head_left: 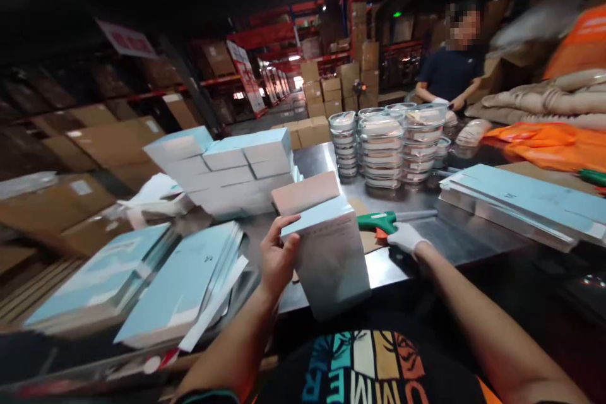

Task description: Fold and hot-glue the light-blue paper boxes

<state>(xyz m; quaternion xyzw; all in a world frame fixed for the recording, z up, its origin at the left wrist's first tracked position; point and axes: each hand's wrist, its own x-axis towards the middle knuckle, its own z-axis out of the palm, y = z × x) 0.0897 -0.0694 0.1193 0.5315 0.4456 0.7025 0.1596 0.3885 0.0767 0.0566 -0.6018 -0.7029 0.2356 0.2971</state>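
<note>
Close to my chest, my bare left hand (278, 252) grips a pale blue and white cardboard box (329, 259) by its upper left corner. A flap of the box (307, 192) stands raised at its far side. My right hand (407, 238), in a white glove, is closed round a green hot glue gun (379, 221) with an orange trigger. The glue gun's nozzle points left, right beside the box's upper edge. A pale glue stick (421, 214) sticks out behind the gun.
Flat blue box blanks lie in stacks at left (180, 287) and right (525, 199). Folded white boxes (237, 170) are piled behind. Lidded glass containers (381, 145) stand stacked on the metal table (454, 240). A co-worker (449, 69) stands beyond, near orange bags (558, 145).
</note>
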